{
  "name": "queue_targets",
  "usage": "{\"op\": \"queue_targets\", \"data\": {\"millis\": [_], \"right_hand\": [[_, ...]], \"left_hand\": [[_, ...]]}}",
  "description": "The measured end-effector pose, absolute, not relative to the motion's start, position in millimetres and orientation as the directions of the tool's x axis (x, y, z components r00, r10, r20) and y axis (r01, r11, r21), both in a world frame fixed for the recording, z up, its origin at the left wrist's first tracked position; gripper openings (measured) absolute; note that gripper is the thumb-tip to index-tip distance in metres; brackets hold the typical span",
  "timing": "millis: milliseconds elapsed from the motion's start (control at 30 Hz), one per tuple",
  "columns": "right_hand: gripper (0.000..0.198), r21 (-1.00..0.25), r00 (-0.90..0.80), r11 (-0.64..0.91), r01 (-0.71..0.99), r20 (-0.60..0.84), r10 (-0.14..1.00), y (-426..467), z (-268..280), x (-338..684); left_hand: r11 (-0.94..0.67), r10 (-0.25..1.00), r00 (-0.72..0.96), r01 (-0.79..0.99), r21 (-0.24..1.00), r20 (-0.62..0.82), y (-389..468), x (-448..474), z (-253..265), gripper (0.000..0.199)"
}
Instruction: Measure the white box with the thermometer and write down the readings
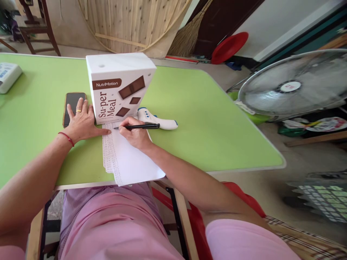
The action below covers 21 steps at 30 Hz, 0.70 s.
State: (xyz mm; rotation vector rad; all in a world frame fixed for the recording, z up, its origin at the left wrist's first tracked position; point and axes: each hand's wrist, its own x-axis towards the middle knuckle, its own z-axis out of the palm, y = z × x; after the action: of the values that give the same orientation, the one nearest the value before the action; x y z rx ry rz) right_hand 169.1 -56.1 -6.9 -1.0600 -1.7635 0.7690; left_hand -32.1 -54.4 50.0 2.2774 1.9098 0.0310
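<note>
In my right hand [135,133] is a black pen [148,126], its tip down at the upper left of the white paper sheets [132,159]. Handwritten lines run along the sheets' left side; the rest of the top sheet looks blank. My left hand [81,122] lies with fingers spread, its thumb on the paper's edge and its fingertips over a phone [76,103] in an orange-brown case. Right behind the paper stands a white and brown "Su-per Meal" box [121,86]. A white and blue handheld thermometer [162,123] rests just beyond my right hand, partly hidden by it.
The green table [211,119] has rounded corners. A white device [9,77] sits at its far left. Off the right edge stands a large fan [290,86]. Behind are a wooden chair [38,30], a straw broom [189,34] and a red basin [229,48].
</note>
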Motion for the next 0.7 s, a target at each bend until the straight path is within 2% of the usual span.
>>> {"op": "queue_targets", "data": {"millis": [700], "right_hand": [[0.016, -0.796, -0.236, 0.467, 0.386, 0.404, 0.884, -55.4, -7.1, 170.7]], "left_hand": [[-0.169, 0.979, 0.184, 0.974, 0.152, -0.093, -55.0, -32.9, 50.8, 0.122]]}}
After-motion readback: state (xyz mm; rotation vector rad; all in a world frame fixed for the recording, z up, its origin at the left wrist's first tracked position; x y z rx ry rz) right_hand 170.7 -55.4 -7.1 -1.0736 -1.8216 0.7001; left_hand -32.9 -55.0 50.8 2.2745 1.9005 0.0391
